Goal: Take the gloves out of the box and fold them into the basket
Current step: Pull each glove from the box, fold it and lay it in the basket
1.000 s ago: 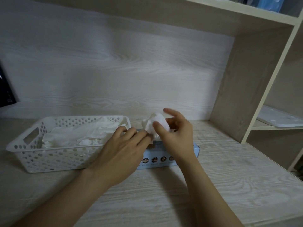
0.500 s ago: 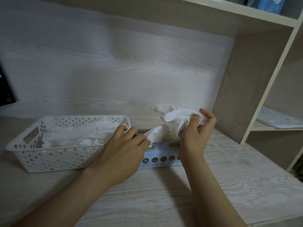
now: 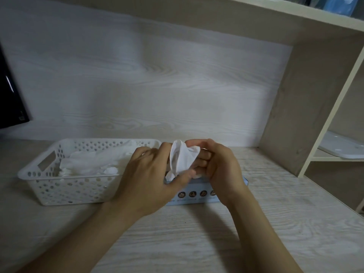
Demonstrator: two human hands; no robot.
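Two hands (image 3: pixel 149 174) (image 3: pixel 218 170), one glove (image 3: pixel 182 160) (one basket (image 3: pixel 69 189))

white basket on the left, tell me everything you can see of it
White plastic basket, rectangular, its walls pierced with round holes, a slot handle cut in the left end. It stands upright on the wooden desk, left of the blue box, and holds a pile of white gloves. The left hand, gripping a glove, hides its right end.

The pale wood-grain counter (image 3: pixel 187 243) carries a white perforated basket (image 3: pixel 65 188), left of the left grip (image 3: pixel 149 178), and a light blue box (image 3: pixel 197 195) directly beneath both grips, its front face showing below the right grip (image 3: pixel 220 168). Whether basket and box touch is hidden.
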